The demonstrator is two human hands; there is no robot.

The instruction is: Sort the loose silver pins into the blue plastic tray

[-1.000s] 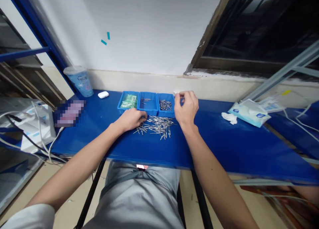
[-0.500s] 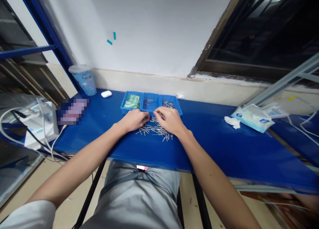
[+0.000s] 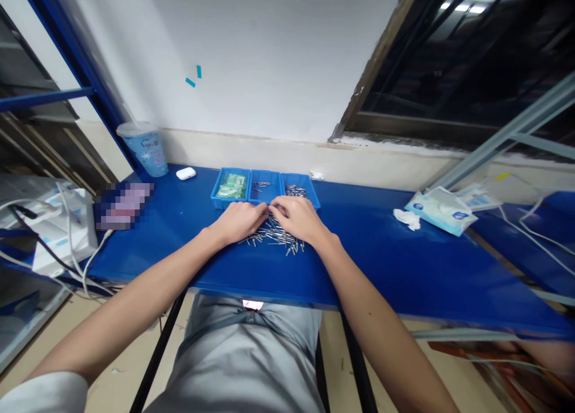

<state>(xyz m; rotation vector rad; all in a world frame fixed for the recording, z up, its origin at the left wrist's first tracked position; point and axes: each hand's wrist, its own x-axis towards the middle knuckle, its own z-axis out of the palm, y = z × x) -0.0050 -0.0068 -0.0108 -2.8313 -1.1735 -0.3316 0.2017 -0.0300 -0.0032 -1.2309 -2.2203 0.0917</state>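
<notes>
My left hand (image 3: 242, 219) is closed above the left part of a pile of thin metal pins (image 3: 282, 239), which look like blind rivets. Its fingertips meet those of my right hand (image 3: 296, 215), pinched over the same pile. What the fingers hold, if anything, is too small and hidden to make out. Just behind my hands stand three joined blue bins. The left bin (image 3: 218, 191) contains green-and-clear plastic packets (image 3: 232, 186). A few metal pins (image 3: 261, 185) lie in the middle bin (image 3: 265, 196), and many more (image 3: 296, 191) in the right bin (image 3: 313, 193).
A blue patterned cup (image 3: 148, 152) and a white earbud case (image 3: 185, 173) stand at the back left. White power strips and cables (image 3: 67, 233) crowd the left end. On the right are a crumpled tissue (image 3: 406, 219) and a tissue pack (image 3: 442, 210). The wall rises behind the blue table (image 3: 377, 257).
My hands have come closer together, and their fingertips now meet over the pile. The whole view has shifted slightly. The bins have stayed in place.
</notes>
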